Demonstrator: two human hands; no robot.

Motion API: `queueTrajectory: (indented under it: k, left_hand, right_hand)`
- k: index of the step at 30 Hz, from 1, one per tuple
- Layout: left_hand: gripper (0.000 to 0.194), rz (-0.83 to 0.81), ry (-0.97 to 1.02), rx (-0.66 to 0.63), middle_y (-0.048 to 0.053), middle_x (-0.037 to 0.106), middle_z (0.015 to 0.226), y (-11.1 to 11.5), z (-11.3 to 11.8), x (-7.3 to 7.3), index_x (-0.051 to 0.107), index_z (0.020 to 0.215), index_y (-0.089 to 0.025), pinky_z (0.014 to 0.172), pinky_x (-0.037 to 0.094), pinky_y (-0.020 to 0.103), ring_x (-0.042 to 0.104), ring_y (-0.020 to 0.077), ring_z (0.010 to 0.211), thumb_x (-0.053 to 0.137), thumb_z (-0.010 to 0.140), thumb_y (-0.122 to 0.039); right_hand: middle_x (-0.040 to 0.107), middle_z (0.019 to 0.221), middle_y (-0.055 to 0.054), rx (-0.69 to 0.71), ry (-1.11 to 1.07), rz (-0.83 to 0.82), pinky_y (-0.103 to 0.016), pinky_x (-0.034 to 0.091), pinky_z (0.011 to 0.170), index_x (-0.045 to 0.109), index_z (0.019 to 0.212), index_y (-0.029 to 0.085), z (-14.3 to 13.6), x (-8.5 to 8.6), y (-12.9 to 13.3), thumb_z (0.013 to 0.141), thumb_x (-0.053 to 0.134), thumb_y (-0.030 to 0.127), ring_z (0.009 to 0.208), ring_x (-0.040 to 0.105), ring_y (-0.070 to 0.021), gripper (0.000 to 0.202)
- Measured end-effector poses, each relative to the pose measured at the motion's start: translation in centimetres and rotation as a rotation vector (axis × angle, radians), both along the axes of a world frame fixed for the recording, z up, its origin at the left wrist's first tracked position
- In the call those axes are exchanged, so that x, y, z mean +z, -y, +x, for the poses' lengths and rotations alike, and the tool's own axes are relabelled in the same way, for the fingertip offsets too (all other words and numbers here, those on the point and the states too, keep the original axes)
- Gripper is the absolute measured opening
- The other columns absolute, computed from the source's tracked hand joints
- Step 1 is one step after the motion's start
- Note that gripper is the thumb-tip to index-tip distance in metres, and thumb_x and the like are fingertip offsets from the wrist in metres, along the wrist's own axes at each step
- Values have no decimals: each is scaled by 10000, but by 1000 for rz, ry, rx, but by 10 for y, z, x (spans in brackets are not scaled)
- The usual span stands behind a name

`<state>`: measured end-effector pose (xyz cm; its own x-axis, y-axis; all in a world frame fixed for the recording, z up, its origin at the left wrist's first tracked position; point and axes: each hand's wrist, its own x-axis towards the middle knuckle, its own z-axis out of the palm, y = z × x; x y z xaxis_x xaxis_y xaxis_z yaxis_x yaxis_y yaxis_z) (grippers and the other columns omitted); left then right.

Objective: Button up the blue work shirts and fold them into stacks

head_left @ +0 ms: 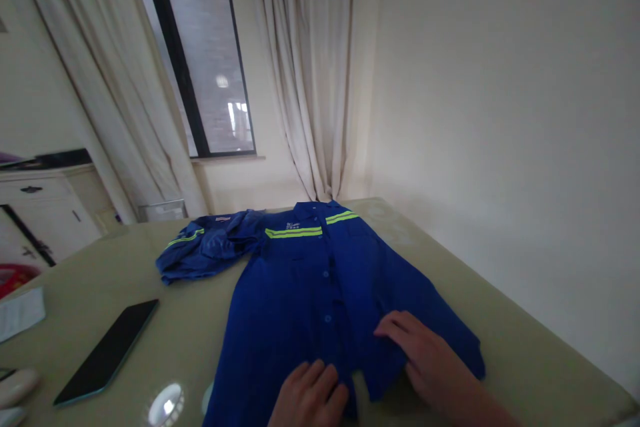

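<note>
A blue work jacket (290, 293) with yellow-green stripes and a buttoned front lies spread on the table, collar away from me. At the bottom of the view my left hand (310, 397) has its fingers curled on the jacket's lower front, near the button edge. My right hand (425, 353) is bent over the jacket's right part, low down, with finger and thumb closed on the cloth. Bunched blue cloth (213, 247) with the same stripe touches the jacket's left shoulder; whether it is a sleeve or a second garment I cannot tell.
A dark tablet-like slab (110, 350) rests on the greenish table (185, 320) at left. Beyond it are white paper (21, 313), a red object (17, 277) and a pale rounded object (17, 387). A wall (525, 147) borders the table's right edge; curtains (320, 80) hang behind.
</note>
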<state>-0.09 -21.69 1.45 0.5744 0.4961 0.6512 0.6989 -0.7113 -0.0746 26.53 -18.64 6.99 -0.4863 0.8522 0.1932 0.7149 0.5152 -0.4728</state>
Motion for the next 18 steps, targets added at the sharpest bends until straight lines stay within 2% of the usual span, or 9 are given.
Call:
queueTrajectory:
  k: [3, 5, 9, 11, 14, 16, 18]
  left_hand:
    - [232, -36, -16, 37, 13, 699, 788, 5, 2, -15, 616, 894, -248, 655, 534, 281, 666, 196, 681, 568, 802, -41]
    - [275, -128, 6, 41, 11, 716, 838, 4, 2, -17, 636, 917, -254, 715, 549, 278, 688, 202, 745, 588, 770, -26]
    - [348, -424, 142, -3, 2, 723, 901, 3, 2, -2, 698, 946, -276, 728, 541, 243, 691, 178, 803, 554, 795, 3]
    - [329, -615, 283, -34, 14, 732, 988, 2, 1, 10, 721, 998, -283, 781, 538, 245, 694, 176, 882, 531, 871, -47]
    - [197, -793, 486, -11, 20, 739, 965, -6, -4, 28, 737, 968, -265, 792, 519, 262, 688, 185, 881, 567, 935, -172]
    - [114, -772, 555, 70, 11, 727, 874, -18, -8, 40, 728, 898, -249, 739, 495, 267, 672, 189, 807, 620, 934, -260]
    - [129, -679, 568, 134, 3, 695, 818, -35, -10, 50, 703, 844, -240, 697, 470, 270, 646, 185, 751, 642, 930, -314]
  right_hand:
    - [648, 1305, -78, -77, 174, 27, -344, 458, 1070, 696, 1193, 245, 15, -21, 13, 691, 392, -60, 1217, 593, -223, 661]
    - [632, 1338, -77, -91, 206, 28, -353, 446, 1091, 679, 1233, 246, 13, -26, 18, 722, 440, -36, 1249, 572, -233, 630]
    - [599, 1393, -81, -45, 225, 73, -446, 412, 1101, 665, 1255, 265, -5, -24, 23, 732, 579, 27, 1279, 534, -299, 581]
    - [685, 1206, -78, 17, 223, 70, -429, 445, 1028, 712, 1101, 255, -15, -22, 19, 795, 579, 46, 1150, 598, -285, 393]
    - [694, 954, -45, 51, 31, 12, -340, 473, 892, 687, 943, 233, -27, -13, 3, 930, 524, 124, 944, 633, -224, 196]
    - [680, 959, -32, -1, -235, 0, -303, 465, 850, 651, 980, 230, -39, -1, -16, 1001, 482, 223, 914, 626, -200, 170]
    - [677, 961, -26, -49, -476, -4, -296, 458, 846, 635, 1013, 222, -55, 13, -38, 1028, 465, 329, 918, 621, -196, 202]
